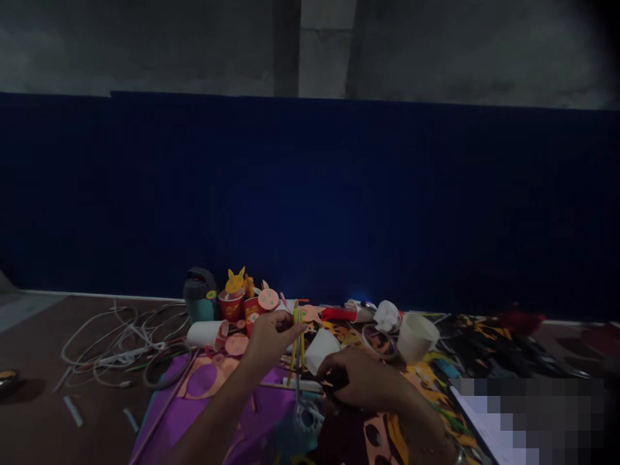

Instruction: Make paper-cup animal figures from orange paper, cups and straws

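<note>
My left hand [274, 339] is closed in a pinch on narrow yellow strips [303, 345], which hang down from the fingertips. A thin pale length hangs beside the strips. To the right, my right hand [356, 381] is curled with its fingertips close together; what they hold, if anything, is lost in shadow. Just behind that hand a white paper cup [321, 349] lies tilted. Below and between the hands sits a pale, ring-like object [309, 418], too dim to name. Under my left forearm is a purple sheet [162, 423], with a cut orange sheet [206, 376] on top.
Red cups [231, 307] with paper animal faces stand at the back beside a teal bottle [199, 297]. White cables [116, 352] coil at the left. A cream cup [417, 337] stands at the right among paper scraps [426, 374]. A blue partition [310, 194] rises behind.
</note>
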The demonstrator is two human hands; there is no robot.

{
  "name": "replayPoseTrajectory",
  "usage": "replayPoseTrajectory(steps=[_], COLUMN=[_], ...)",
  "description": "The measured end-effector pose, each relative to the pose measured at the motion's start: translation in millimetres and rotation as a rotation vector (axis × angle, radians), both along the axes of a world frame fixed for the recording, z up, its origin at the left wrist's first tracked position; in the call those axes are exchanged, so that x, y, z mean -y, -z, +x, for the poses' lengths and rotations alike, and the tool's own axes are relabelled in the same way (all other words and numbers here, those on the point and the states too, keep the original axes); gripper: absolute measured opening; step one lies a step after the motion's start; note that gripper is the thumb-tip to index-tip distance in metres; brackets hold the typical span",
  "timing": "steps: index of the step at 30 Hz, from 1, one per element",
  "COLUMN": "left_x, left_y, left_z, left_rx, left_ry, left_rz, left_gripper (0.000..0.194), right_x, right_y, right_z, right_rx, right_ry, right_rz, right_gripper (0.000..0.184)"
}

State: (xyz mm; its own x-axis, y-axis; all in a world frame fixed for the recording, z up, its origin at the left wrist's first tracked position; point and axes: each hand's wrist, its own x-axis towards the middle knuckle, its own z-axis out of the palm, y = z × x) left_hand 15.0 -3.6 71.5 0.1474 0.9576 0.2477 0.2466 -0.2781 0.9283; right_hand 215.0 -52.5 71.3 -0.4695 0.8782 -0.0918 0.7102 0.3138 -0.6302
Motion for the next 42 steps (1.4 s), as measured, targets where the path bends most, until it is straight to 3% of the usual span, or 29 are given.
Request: replayPoseTrajectory(steps=[5, 18, 26, 29, 36, 39, 42], left_x=[0, 1, -5, -7, -19, -23, -19], left_y=[-1.7, -5.0, 0.2, 4.0, 8.3, 11.1, 13.7], left_z=[0, -3, -6, -7, -17, -16, -7], left_rx=[-0.016, 0.019, 0.051, 0.056, 0.187, 0.277, 0.301], left_ry=[-0.005, -0.021, -0.009, -0.001, -0.046, -0.048, -0.017], left_rz=[0.001, -0.014, -0.047, -0.043, -0.164, -0.213, -0.233], left_gripper=[0.028, 0.025, 0.025, 0.026, 0.025, 0.027, 0.028], right_x=[0, 5, 3, 3, 1, -6, -14], right_y=[3.4, -6.7, -3.0, -0.6, -4.1, -5.2, 1.5], right_z=[-6, -15, -15, -16, 15, 25, 10], right_rx=[0.014, 0.036, 0.004, -0.008, 0.056, -0.142, -0.534], right_ry=[0.013, 0.025, -0.06, -0.064, -0.117, 0.006, 0.243], right_rz=[0.004, 0.009, 0.07, 0.073, -0.049, -0.113, -0.085], right_gripper=[0.036, 0.038, 0.014, 0.013, 0.028, 0.028, 0.032])
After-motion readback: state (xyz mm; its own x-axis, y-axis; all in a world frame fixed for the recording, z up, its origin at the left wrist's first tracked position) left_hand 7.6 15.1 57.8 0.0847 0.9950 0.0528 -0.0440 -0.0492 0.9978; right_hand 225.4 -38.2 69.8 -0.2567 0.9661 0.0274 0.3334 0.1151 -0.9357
